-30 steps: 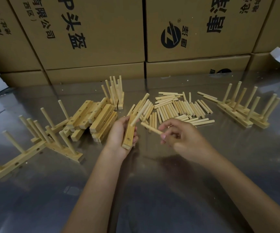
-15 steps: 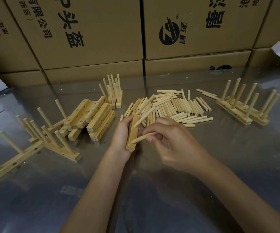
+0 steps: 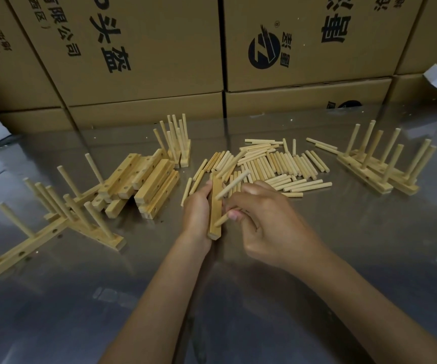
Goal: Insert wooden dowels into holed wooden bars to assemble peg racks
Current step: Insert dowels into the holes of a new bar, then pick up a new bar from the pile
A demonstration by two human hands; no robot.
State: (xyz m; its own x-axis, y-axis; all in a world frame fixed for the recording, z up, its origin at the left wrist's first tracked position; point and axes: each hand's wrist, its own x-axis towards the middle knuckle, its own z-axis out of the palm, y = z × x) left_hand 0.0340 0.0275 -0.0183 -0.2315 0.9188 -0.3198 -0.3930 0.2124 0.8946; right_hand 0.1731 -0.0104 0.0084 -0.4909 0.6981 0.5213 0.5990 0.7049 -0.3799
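Two hands met at table centre: the left hand (image 3: 197, 206) gripped the bar (image 3: 216, 208) on edge, holes facing three o'clock, so the right hand (image 3: 267, 219) could push its pinched dowel (image 3: 222, 220) in.

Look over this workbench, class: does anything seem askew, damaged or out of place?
Nothing looks damaged. The pale holed wooden bars lie in a tumbled heap left of centre, some tilted on others, and the loose round wooden dowels are fanned out unevenly. A long peg rack at the left lies askew.
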